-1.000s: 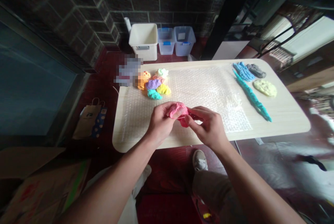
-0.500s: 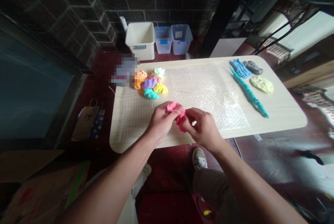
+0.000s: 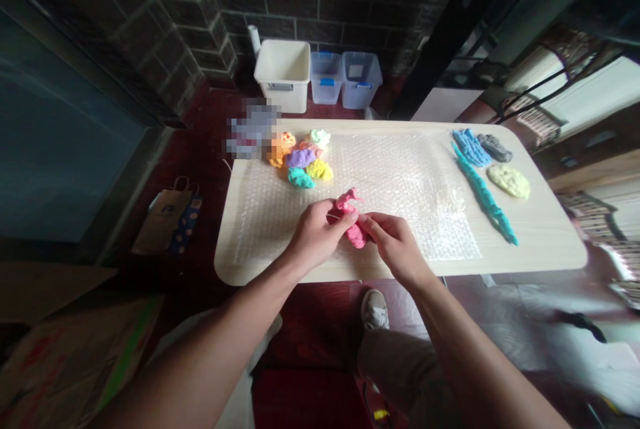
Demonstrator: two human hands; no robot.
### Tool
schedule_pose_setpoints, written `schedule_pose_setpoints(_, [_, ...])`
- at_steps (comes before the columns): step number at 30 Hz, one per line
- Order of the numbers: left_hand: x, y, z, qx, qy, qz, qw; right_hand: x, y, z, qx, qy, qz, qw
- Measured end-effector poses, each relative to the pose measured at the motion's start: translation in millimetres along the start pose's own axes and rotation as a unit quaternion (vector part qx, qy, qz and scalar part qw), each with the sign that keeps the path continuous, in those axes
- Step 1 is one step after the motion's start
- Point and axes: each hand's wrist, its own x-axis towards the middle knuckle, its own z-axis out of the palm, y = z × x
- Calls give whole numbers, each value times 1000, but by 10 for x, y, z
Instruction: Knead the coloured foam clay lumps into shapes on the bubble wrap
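A lump of pink modelling clay point(image 3: 357, 236) is pinched between my two hands above the near edge of the table. My left hand point(image 3: 320, 229) grips it from the left, thumb pressed on its middle. From the right, my right hand point(image 3: 393, 236) holds it with thumb and fingertips. An uneven end of the pink clay sticks up past the fingers, and a rounded part hangs below. Beyond my hands, a cluster of clay lumps, among them a purple lump point(image 3: 301, 158), a yellow lump point(image 3: 320, 170) and a teal lump point(image 3: 301, 178), lies on bubble wrap point(image 3: 390, 169).
On the table's right lie a long teal clay roll point(image 3: 485, 196), a blue clay piece point(image 3: 471, 148), a grey lump point(image 3: 495, 148) and a pale yellow slab point(image 3: 509, 180). A white bin point(image 3: 285, 76) and two clear boxes stand behind the table point(image 3: 550, 236). Paper bags are on the floor at left.
The pink clay has turned in my hands, and more of it shows above and below the fingers. My right fingers have shifted their hold. The camera view has moved slightly.
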Motion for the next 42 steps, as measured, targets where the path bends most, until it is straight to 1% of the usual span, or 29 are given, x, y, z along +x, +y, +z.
schedule_pose_setpoints(2, [-4,-7,-24,67,23,23,997,-6,-8,-29,-30,-27,-4,999])
schedule_pose_setpoints(3, [-8,-9,-29,95,30,29,995,-11,-5,-47,-47,-27,-4,999])
schedule_pose_setpoints(5, [-18,-6,-26,129,31,34,991,-22,9,-84,-78,1,-7,997])
schedule_pose_setpoints(7, [-33,7,-9,140,26,43,989,-37,20,-109,-103,35,-18,994])
schedule_pose_setpoints(8, [-43,16,0,144,28,53,988,-47,19,-114,-120,42,-25,992])
schedule_pose_setpoints(10, [-66,33,17,158,29,82,984,-66,2,-113,-170,43,-41,984])
schedule_pose_setpoints(13, [-103,41,29,172,15,117,978,-92,-43,-102,-265,49,-81,960])
schedule_pose_setpoints(15, [-120,37,32,172,-4,125,977,-104,-70,-105,-308,49,-102,944])
schedule_pose_setpoints(17, [-126,34,35,169,-19,124,978,-110,-86,-116,-325,48,-109,938])
schedule_pose_setpoints(18, [-123,33,37,167,-22,122,978,-110,-88,-122,-320,50,-104,940])
schedule_pose_setpoints(20, [-108,32,40,157,-17,115,981,-103,-82,-131,-267,52,-80,959])
schedule_pose_setpoints(22, [-81,23,37,136,2,111,984,-88,-69,-130,-165,46,-50,984])
schedule_pose_setpoints(23, [-66,15,35,121,13,111,986,-79,-62,-127,-114,44,-42,992])
schedule_pose_setpoints(25, [-43,-7,30,89,22,104,990,-61,-50,-115,-41,48,-40,997])
schedule_pose_setpoints(27, [-35,-27,36,60,5,78,995,-48,-39,-100,-15,71,-49,996])
schedule_pose_setpoints(29, [-41,-36,56,26,-25,39,999,-43,-25,-88,-19,102,-54,993])
schedule_pose_setpoints(31, [-50,-34,85,-11,-43,6,999,-45,-10,-81,-51,128,-53,989])
schedule_pose_setpoints(34, [-48,-22,107,-40,-44,-8,998,-56,-1,-95,-100,132,-52,985])
schedule_pose_setpoints(36, [-41,-17,89,-18,-34,-14,999,-70,-11,-120,-122,113,-69,984])
schedule_pose_setpoints(39, [-46,-6,36,66,-16,-15,998,-97,-37,-162,-164,81,-106,977])
schedule_pose_setpoints(42, [-72,21,2,143,-26,-3,989,-109,-45,-182,-158,85,-106,978])
